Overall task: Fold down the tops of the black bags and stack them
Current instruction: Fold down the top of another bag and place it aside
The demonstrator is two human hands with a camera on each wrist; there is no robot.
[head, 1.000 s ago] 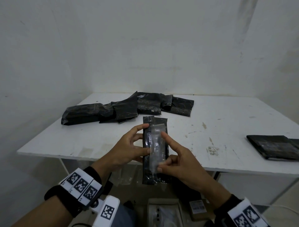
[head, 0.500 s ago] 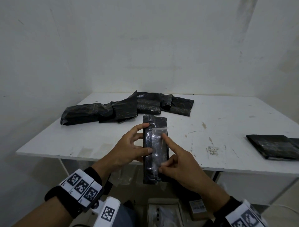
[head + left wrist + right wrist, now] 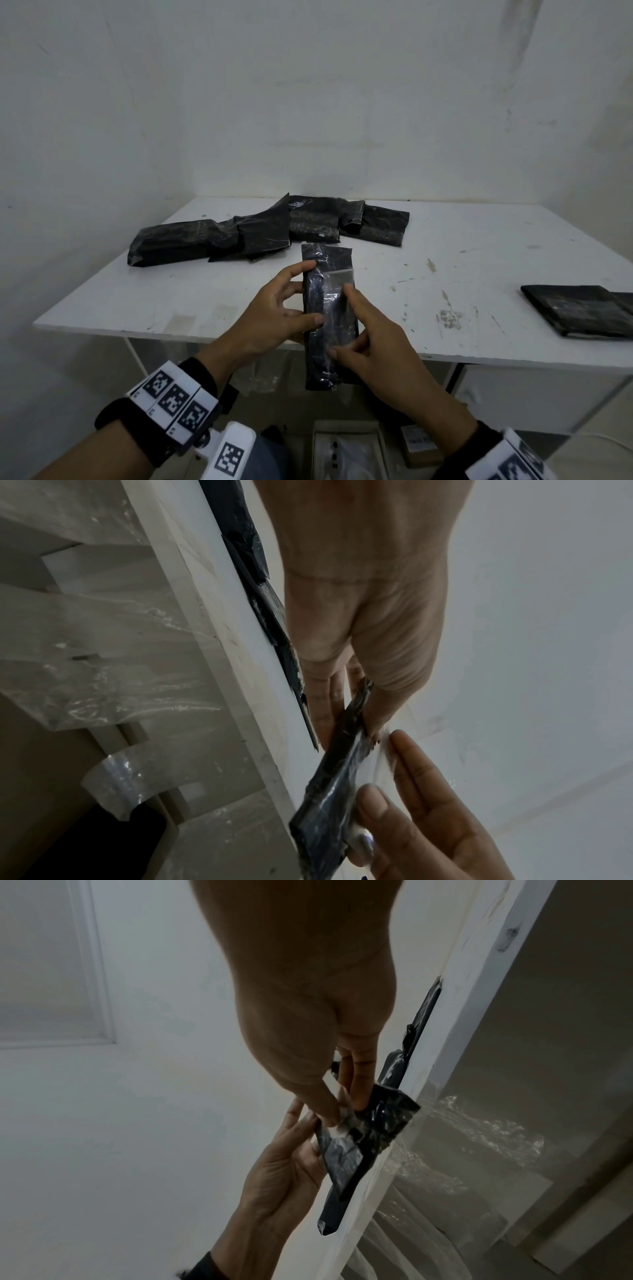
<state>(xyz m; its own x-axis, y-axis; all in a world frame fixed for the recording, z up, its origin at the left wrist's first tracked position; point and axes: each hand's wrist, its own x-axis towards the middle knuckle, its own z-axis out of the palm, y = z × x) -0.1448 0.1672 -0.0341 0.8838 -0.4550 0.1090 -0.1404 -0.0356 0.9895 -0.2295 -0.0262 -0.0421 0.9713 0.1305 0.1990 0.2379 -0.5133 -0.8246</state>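
Bag held upright over the table edge, top not yet folded.

From my end: table [image 3: 479, 260], then the pile [image 3: 267, 233] and stack [image 3: 582, 308]. My left hand [image 3: 274, 318] pinches the bag [image 3: 329, 308] by its edge; my right hand [image 3: 373, 346] presses the clear strip. Slick film: the bag could slip and drop past the edge, or the strip stick crooked.

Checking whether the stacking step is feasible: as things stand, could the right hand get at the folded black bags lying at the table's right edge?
Probably yes. Bare table lies between the right hand and the folded black bags, with nothing standing in the way. But that hand is pinching the held bag, so it isn't free.
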